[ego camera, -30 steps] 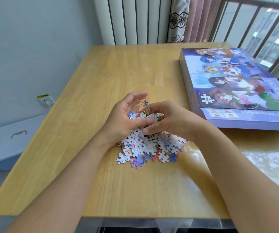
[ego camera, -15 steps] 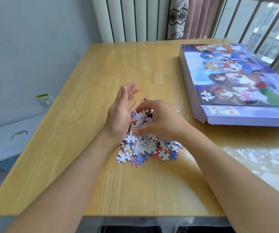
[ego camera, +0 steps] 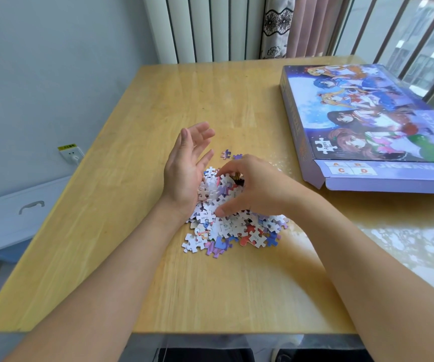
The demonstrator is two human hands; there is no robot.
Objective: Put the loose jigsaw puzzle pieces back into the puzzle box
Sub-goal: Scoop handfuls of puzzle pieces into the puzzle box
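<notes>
I see a heap of loose jigsaw pieces [ego camera: 232, 220] lying near the middle of a pale wooden table [ego camera: 137, 270], whose glossy top shows fine grain and glare on its right side. The pieces are small, flat card shapes with knobs and notches; many lie white side up with tiny printed codes, others show purple, blue and red print. Two stray pieces [ego camera: 230, 154] lie just beyond the heap, on the far side.

My left hand [ego camera: 185, 169] stands on its edge at the heap's left side, palm turned to the right, fingers straight and slightly spread, gripping nothing; its heel touches the pieces. My right hand [ego camera: 253, 188] arches over the top of the heap from the right, fingers curled down and thumb tucked low against the near pieces, clawing a clump of them. I cannot tell how many pieces it really has hold of.

The puzzle box [ego camera: 375, 121] lies flat at the far right of the table, well apart from the heap: a wide, shallow lavender cardboard box with a glossy cartoon picture on top and an end flap standing open at its near left corner.

Left of the table, low down, sits a white plastic bin lid [ego camera: 14, 218] with a moulded handle, and a wall socket [ego camera: 71, 153] is on the grey wall.
</notes>
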